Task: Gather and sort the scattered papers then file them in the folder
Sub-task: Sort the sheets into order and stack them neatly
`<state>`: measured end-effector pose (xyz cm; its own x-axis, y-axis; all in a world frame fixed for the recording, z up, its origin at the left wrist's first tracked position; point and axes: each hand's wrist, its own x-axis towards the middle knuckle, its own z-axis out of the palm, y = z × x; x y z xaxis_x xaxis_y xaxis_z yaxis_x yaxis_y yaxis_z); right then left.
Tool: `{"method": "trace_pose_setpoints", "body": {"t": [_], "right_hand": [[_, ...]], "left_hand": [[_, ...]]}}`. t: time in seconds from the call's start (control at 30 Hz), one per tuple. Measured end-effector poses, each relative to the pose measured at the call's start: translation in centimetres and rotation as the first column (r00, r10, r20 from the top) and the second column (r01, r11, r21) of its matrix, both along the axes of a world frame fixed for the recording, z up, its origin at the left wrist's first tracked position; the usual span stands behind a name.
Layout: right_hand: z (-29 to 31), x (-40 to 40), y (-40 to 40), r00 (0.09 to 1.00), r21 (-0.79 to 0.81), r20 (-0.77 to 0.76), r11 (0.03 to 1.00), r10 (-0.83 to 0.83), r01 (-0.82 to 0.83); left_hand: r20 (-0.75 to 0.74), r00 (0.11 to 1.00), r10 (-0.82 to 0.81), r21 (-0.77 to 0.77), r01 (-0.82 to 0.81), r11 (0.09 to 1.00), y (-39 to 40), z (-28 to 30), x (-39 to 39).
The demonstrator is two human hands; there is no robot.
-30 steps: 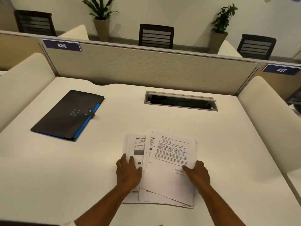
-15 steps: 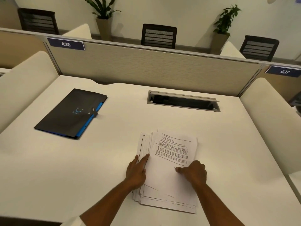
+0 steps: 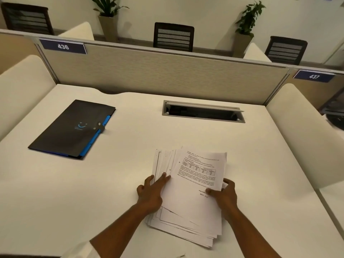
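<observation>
The counter (image 3: 186,133) is a white, smooth desk surface, bounded at its far edge by a beige fabric partition (image 3: 167,75) carrying number plates "436" (image 3: 63,46) and "437" (image 3: 314,76). Cream side panels close the left edge (image 3: 24,84) and the right edge (image 3: 301,127). Beyond the partition stand three dark slatted chairs (image 3: 174,37) and two potted plants (image 3: 108,17) against a pale wall.

A rectangular cable hatch (image 3: 203,113) is set into the counter near the far edge, right of centre, its lid tilted open. The near-left part of the counter and the strip between hatch and papers are bare surface.

The folder (image 3: 74,129), black with blue tabs along one side, lies closed and flat toward the far-left corner, well apart from the papers.

The papers (image 3: 189,192) sit in a loosely fanned stack near the near edge, right of centre, edges not yet squared; the top sheet shows printed text and a table.

The left hand (image 3: 151,192) rests on the stack's left side, fingers (image 3: 163,178) extended and pressing flat on the fanned edges. The right hand (image 3: 224,194) grips the right edge of the top sheets, thumb on top and fingers curled beneath.

Both forearms cross the near edge; a white sleeve (image 3: 81,248) shows at the left elbow.
</observation>
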<state>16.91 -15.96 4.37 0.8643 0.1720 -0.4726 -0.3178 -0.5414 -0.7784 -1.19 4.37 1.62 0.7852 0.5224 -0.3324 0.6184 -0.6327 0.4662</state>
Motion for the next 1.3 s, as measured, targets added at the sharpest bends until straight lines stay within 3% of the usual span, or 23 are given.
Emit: {"method": "trace_pose_setpoints", "body": {"t": [0.1, 0.17, 0.33, 0.57, 0.87, 1.1, 1.3], "right_hand": [[-0.4, 0.5, -0.6, 0.997, -0.011, -0.052, 0.998, 0.053, -0.054], [-0.5, 1.0, -0.9, 0.995, 0.008, -0.080, 0.998, 0.063, -0.063], [-1.0, 2.5, -1.9, 0.999, -0.025, 0.013, 0.999, -0.041, 0.042], [-0.5, 2.8, -1.4, 0.995, -0.143, 0.095, 0.989, 0.036, -0.022], [0.4, 1.2, 2.3, 0.980, -0.366, 0.022, 0.913, 0.199, -0.177], [0.2, 2.0, 1.8, 0.984, -0.282, -0.084, 0.944, 0.156, -0.174], [0.0, 1.8, 2.1, 0.993, -0.252, -0.013, 0.961, 0.118, -0.118]], "left_hand": [[-0.052, 0.996, -0.074, 0.100, 0.079, 0.992, 0.2, 0.3, -0.4], [-0.051, 0.998, -0.029, 0.141, 0.036, 0.989, 0.2, 0.2, -0.6], [-0.052, 0.998, 0.019, 0.157, -0.010, 0.988, 0.8, -0.6, -0.8], [0.066, 0.949, 0.307, 0.232, -0.314, 0.921, 0.9, 0.0, -0.3], [0.063, 0.823, 0.564, -0.236, -0.537, 0.810, 2.1, 1.1, 2.2], [0.103, 0.727, 0.678, -0.357, -0.610, 0.708, 2.9, 0.7, 1.7], [0.109, 0.669, 0.735, -0.533, -0.585, 0.611, 4.8, 0.8, 0.7]]}}
